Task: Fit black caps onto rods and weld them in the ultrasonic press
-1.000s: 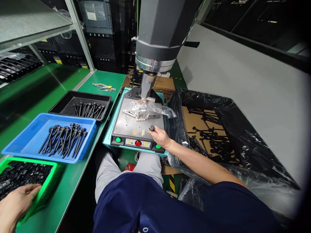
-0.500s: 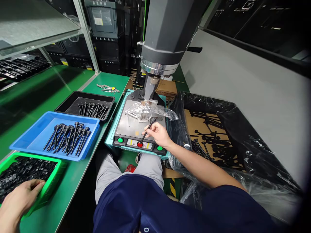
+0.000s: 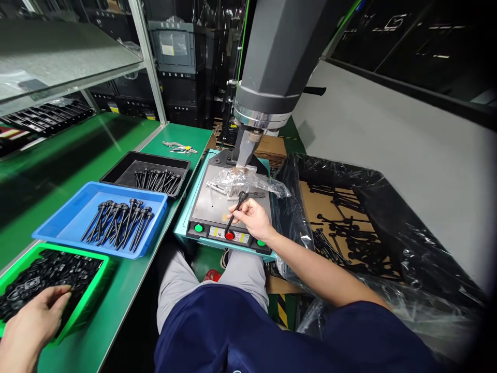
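1 black rod (image 3: 239, 202) sits between fingers (image 3: 244, 215) of the right hand (image 3: 254, 220).

light falls from above, fairly bright and even over the middle. under the shelf (image 3: 77, 57) at ten o'clock, a dark band of shadow crosses the green bench (image 3: 89, 160). hard glints sit on the clear plastic bag (image 3: 248, 181) near the centre, on the metal ring (image 3: 264, 118) toward twelve, and along the plastic liner (image 3: 407, 295) at four. the glass (image 3: 419, 57) at two is nearly black, streaked with lamp reflections. a soft shadow marks the pale panel (image 3: 388, 124) below it. the wide lens slants straight edges, and the view fades into a dark, blurred rim from three to five.
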`<state>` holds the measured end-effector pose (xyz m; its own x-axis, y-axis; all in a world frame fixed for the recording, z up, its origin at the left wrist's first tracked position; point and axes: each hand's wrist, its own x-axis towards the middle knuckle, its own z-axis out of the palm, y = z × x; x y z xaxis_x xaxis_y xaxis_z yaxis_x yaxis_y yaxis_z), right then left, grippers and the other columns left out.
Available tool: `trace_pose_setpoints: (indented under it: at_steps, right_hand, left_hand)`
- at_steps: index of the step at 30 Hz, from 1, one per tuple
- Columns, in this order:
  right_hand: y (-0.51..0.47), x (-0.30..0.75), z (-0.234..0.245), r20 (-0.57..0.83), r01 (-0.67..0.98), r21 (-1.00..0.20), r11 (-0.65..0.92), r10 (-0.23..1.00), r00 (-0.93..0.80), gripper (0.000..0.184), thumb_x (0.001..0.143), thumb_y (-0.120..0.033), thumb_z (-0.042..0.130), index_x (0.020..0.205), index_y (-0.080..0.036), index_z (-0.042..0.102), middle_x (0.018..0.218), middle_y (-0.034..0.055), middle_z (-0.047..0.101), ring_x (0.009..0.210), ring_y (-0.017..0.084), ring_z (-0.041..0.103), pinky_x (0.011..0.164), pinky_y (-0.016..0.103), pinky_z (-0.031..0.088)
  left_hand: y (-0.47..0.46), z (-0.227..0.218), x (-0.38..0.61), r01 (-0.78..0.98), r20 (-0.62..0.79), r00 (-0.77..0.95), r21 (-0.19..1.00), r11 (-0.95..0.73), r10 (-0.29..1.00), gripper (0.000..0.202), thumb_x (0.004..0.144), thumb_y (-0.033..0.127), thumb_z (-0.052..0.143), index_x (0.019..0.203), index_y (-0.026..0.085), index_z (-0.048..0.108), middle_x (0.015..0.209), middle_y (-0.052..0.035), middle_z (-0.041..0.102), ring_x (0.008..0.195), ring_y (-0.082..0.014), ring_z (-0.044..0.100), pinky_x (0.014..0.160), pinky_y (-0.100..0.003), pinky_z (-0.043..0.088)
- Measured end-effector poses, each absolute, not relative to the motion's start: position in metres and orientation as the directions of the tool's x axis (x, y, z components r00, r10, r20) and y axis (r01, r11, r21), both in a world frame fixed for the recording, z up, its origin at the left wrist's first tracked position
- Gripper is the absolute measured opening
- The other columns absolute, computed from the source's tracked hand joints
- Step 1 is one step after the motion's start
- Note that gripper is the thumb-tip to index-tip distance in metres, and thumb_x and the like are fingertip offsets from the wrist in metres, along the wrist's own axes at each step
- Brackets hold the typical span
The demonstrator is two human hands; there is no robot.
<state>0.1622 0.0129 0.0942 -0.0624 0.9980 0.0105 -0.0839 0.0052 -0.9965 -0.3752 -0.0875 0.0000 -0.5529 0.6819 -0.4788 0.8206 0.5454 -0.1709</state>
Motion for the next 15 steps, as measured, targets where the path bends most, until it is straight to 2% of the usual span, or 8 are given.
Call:
trace_pose_setpoints:
  at_steps: [1, 5, 8, 12, 15]
  right_hand:
    - [0.013, 0.161, 0.094, 0.016, -0.088, -0.996, 0.010, 0.998, -0.066, 0.056, 0.072, -0.039, 0.076, 0.079, -0.013, 0.026, 0.097, 0.0074, 0.063, 0.083, 0.018, 0.068, 0.061, 0.022, 0.055]
    - [0.014, 0.159, 0.093, 0.013, -0.099, -0.995, 0.002, 0.995, -0.102, 0.053, 0.073, -0.038, 0.075, 0.083, -0.014, 0.030, 0.101, 0.0087, 0.063, 0.086, 0.019, 0.068, 0.064, 0.024, 0.055]
    - [0.015, 0.160, 0.090, 0.068, -0.002, -0.998, 0.069, 0.989, -0.129, 0.041, 0.078, -0.037, 0.071, 0.091, -0.013, 0.040, 0.102, 0.0107, 0.064, 0.091, 0.017, 0.067, 0.072, 0.026, 0.056]
    - [0.018, 0.162, 0.084, 0.172, 0.184, -0.965, 0.185, 0.981, -0.084, 0.032, 0.085, -0.036, 0.063, 0.101, -0.012, 0.051, 0.109, 0.0117, 0.064, 0.099, 0.016, 0.065, 0.084, 0.029, 0.055]
    - [0.020, 0.160, 0.084, 0.191, 0.159, -0.967, 0.201, 0.979, -0.075, 0.030, 0.085, -0.034, 0.063, 0.100, -0.012, 0.049, 0.108, 0.0117, 0.064, 0.099, 0.016, 0.065, 0.084, 0.028, 0.054]
  left_hand:
    - [-0.086, 0.009, -0.368, 0.807, -0.502, -0.556, -0.138, 0.574, 0.662, 0.064, 0.085, 0.066, -0.001, 0.122, 0.044, 0.046, 0.102, 0.0208, 0.057, 0.086, -0.0004, 0.056, 0.079, -0.015, 0.043]
    - [-0.082, 0.032, -0.353, 0.789, -0.552, -0.560, -0.127, 0.601, 0.618, 0.062, 0.083, 0.060, 0.001, 0.121, 0.047, 0.048, 0.103, 0.0178, 0.055, 0.089, -0.0050, 0.052, 0.083, -0.018, 0.040]
    - [-0.080, 0.038, -0.351, 0.772, -0.557, -0.561, -0.086, 0.629, 0.613, 0.066, 0.077, 0.060, 0.001, 0.119, 0.047, 0.050, 0.102, 0.0146, 0.055, 0.088, -0.0068, 0.052, 0.083, -0.019, 0.038]
    - [-0.079, 0.036, -0.354, 0.768, -0.563, -0.524, 0.012, 0.640, 0.639, 0.067, 0.068, 0.063, 0.009, 0.111, 0.043, 0.056, 0.100, 0.0128, 0.057, 0.087, -0.0086, 0.054, 0.084, -0.020, 0.038]
    - [-0.081, 0.029, -0.363, 0.747, -0.537, -0.543, 0.041, 0.663, 0.646, 0.065, 0.066, 0.063, 0.014, 0.106, 0.040, 0.060, 0.089, 0.0109, 0.059, 0.077, -0.0090, 0.053, 0.080, -0.022, 0.040]
